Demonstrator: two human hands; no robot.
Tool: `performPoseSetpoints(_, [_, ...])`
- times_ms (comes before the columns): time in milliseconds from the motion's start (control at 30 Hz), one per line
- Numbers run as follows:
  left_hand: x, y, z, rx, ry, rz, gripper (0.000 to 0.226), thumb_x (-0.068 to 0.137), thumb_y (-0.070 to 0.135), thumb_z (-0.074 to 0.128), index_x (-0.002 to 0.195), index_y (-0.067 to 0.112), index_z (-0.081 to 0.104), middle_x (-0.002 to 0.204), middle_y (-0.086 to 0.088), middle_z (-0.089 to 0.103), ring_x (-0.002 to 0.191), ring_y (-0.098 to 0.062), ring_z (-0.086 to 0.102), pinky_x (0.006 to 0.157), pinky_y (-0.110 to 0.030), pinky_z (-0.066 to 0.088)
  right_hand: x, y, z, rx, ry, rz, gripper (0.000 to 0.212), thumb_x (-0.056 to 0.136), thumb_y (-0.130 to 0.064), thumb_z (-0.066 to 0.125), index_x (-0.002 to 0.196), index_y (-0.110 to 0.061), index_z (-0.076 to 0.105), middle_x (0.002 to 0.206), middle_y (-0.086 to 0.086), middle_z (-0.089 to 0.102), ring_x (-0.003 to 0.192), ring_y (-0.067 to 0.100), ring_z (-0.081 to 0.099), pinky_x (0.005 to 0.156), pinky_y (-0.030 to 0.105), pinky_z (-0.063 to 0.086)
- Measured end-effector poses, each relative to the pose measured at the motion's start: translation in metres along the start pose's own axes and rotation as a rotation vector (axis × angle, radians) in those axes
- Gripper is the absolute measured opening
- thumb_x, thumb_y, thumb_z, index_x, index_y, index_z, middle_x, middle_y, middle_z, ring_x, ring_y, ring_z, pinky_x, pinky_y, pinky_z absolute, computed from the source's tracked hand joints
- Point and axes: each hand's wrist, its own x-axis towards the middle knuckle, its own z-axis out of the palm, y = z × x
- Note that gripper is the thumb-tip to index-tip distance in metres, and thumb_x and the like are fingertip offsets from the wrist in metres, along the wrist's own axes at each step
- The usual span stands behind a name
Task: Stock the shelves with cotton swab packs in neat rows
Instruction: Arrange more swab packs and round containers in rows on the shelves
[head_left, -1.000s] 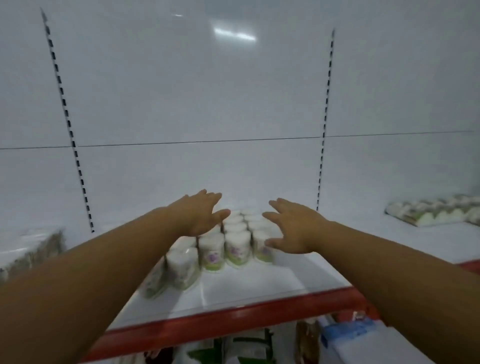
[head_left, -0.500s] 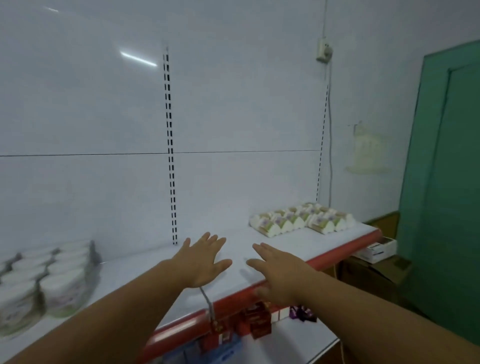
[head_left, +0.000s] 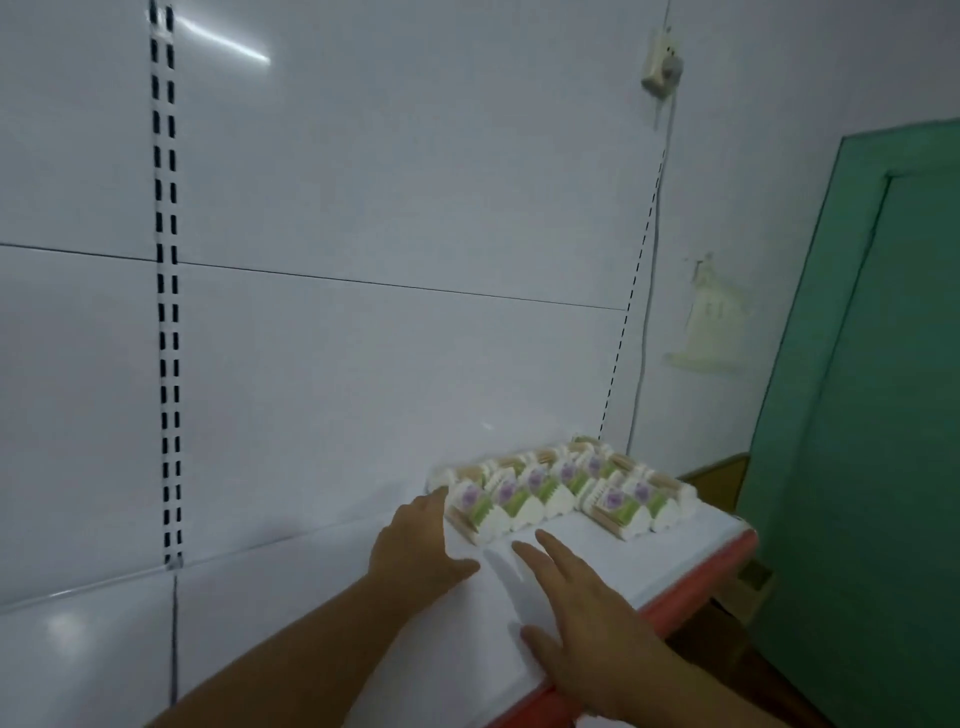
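**Both hands now at the swab block on the right end of the shelf**

Since half a second ago the view has turned right and closed in. The cotton swab packs (head_left: 561, 488), then well ahead of the hands, now lie just beyond the fingertips, and the tubs seen at the left have gone out of view.

The left hand (head_left: 415, 545) reaches forward with its fingers straight. Their tips are at the left end of the nearest pack, touching it or very nearly so; blur hides which. The right hand (head_left: 582, 613) hovers flat and spread over the white shelf (head_left: 311, 597), near its red front edge (head_left: 696, 587). It is short of the packs and grips nothing.

The packs sit in a tight block at the shelf's far right. They lie ahead and to the right of both hands, and their rows run diagonally away toward the back corner beside the green door (head_left: 857, 415). The left hand is the nearer one. Any squaring-up push would likely begin from that left end, with the right hand coming in along the front row.
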Motion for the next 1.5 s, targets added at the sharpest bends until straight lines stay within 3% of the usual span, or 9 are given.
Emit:
performPoseSetpoints(167, [0.043, -0.001, 0.042, -0.086, 0.110, -0.067, 0.124, 0.063, 0.071, 0.068, 0.153, 0.019, -0.001, 0.157, -0.003, 0.020, 0.144, -0.019, 0.021, 0.113, -0.034, 0.026, 0.046, 0.044, 0.007, -0.001, 0.064, 0.106, 0.072, 0.094, -0.044, 0.047, 0.149, -0.038, 0.001, 0.158, -0.015, -0.006, 0.144, 0.006, 0.010, 0.111, 0.022, 0.021])
performPoseSetpoints(333, [0.052, -0.017, 0.060, -0.073, 0.159, -0.045, 0.111, 0.072, 0.057, 0.063, 0.154, 0.017, 0.000, 0.156, 0.000, 0.029, 0.139, -0.017, 0.033, 0.112, -0.031, 0.028, 0.071, 0.065, 0.015, -0.051, 0.128, 0.003, 0.074, 0.092, -0.037, 0.051, 0.140, -0.039, -0.005, 0.147, -0.023, -0.002, 0.142, 0.000, 0.003, 0.102, 0.003, -0.009])
performPoseSetpoints(467, [0.051, -0.018, 0.060, -0.093, 0.165, -0.023, 0.103, 0.075, 0.055, 0.062, 0.154, 0.020, 0.007, 0.147, 0.004, 0.041, 0.129, -0.018, 0.046, 0.104, -0.028, 0.035, 0.111, 0.070, 0.007, -0.099, 0.224, -0.120, 0.073, 0.087, -0.011, 0.054, 0.149, -0.014, 0.016, 0.157, 0.003, 0.004, 0.147, 0.018, 0.001, 0.109, 0.016, -0.014])
performPoseSetpoints(633, [0.042, -0.024, 0.045, -0.369, 0.142, -0.064, 0.080, 0.051, 0.041, 0.065, 0.128, 0.034, 0.046, 0.118, 0.009, 0.052, 0.109, -0.007, 0.056, 0.089, -0.020, 0.043, 0.123, 0.069, 0.015, -0.109, 0.280, -0.280, 0.068, 0.054, 0.004, 0.077, 0.120, 0.001, 0.062, 0.129, 0.021, 0.057, 0.118, 0.038, 0.056, 0.099, 0.049, 0.035])
performPoseSetpoints(700, [0.041, -0.024, 0.042, -0.511, 0.153, -0.117, 0.071, 0.048, 0.030, 0.070, 0.116, 0.034, 0.049, 0.108, 0.010, 0.059, 0.093, 0.003, 0.062, 0.077, -0.015, 0.049, 0.120, 0.072, 0.022, 0.021, 0.347, -0.319, 0.056, 0.057, -0.003, 0.071, 0.114, -0.001, 0.067, 0.117, 0.016, 0.066, 0.108, 0.035, 0.064, 0.095, 0.051, 0.036])
performPoseSetpoints(867, [0.038, -0.016, 0.040, -0.593, 0.155, -0.184, 0.069, 0.057, 0.010, 0.077, 0.110, 0.035, 0.040, 0.097, -0.001, 0.063, 0.082, -0.007, 0.067, 0.066, -0.025, 0.057, 0.126, 0.080, 0.024, 0.291, 0.277, -0.420, 0.059, 0.068, -0.022, 0.064, 0.126, -0.013, 0.057, 0.133, 0.003, 0.050, 0.124, 0.022, 0.045, 0.104, 0.030, 0.031])
performPoseSetpoints(1033, [0.033, 0.000, 0.038, -0.459, 0.193, -0.227, 0.068, 0.061, 0.018, 0.071, 0.111, 0.041, 0.032, 0.091, 0.004, 0.065, 0.081, -0.009, 0.067, 0.068, -0.025, 0.056, 0.137, 0.086, 0.036, 0.390, 0.091, -0.375, 0.083, 0.084, -0.029, 0.060, 0.149, -0.030, 0.009, 0.154, -0.015, -0.015, 0.134, -0.002, -0.020, 0.109, 0.018, -0.008])
performPoseSetpoints(1200, [0.023, 0.014, 0.028, -0.379, 0.172, -0.344, 0.070, 0.067, 0.016, 0.071, 0.112, 0.043, 0.025, 0.093, 0.006, 0.065, 0.080, -0.003, 0.067, 0.069, -0.019, 0.056, 0.143, 0.089, 0.041, 0.571, -0.056, -0.332, 0.090, 0.080, -0.017, 0.063, 0.152, -0.023, 0.009, 0.155, -0.003, 0.024, 0.142, 0.012, 0.023, 0.114, 0.029, 0.024])
performPoseSetpoints(1500, [-0.056, 0.034, -0.035, -0.334, 0.193, -0.299, 0.083, 0.064, 0.015, 0.088, 0.126, 0.040, 0.039, 0.117, 0.011, 0.057, 0.080, 0.005, 0.063, 0.061, -0.012, 0.050, 0.121, 0.060, 0.005, 0.647, -0.029, -0.440, 0.108, 0.054, -0.035, 0.089, 0.145, -0.031, 0.031, 0.141, -0.015, 0.033, 0.124, 0.007, 0.041, 0.100, 0.026, 0.040])
